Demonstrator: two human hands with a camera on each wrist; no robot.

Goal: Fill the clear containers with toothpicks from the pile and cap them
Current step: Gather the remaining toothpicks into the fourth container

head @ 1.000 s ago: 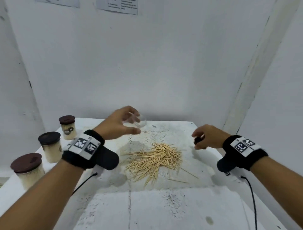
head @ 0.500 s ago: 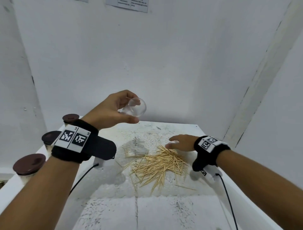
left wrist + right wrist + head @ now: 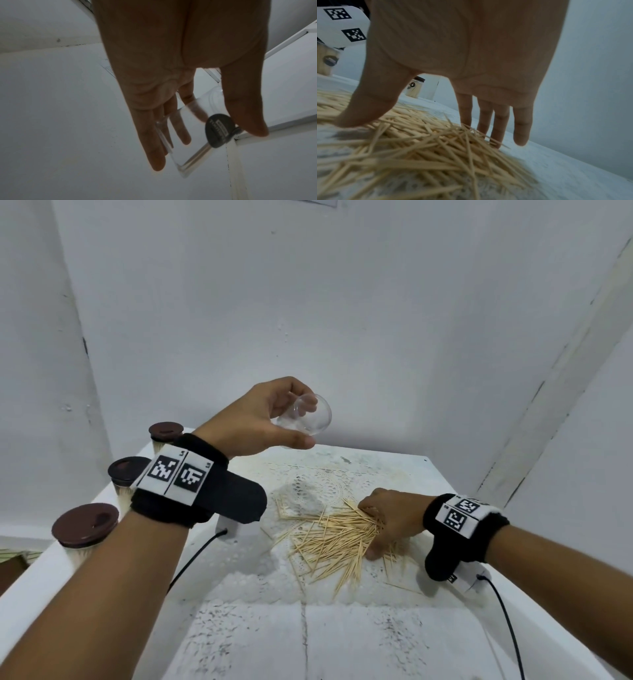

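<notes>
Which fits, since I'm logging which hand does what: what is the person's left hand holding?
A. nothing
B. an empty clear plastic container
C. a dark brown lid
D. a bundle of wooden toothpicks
B: the left hand holds the empty clear plastic container up, tilted, above the white table.

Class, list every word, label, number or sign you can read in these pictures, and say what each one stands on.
No text can be read here.
Clear container, dark oval label: print blurred.
Wristbands: square code markers, no words.
Capped jar: small emblem, unreadable.
Wall paper: cut off.
</notes>
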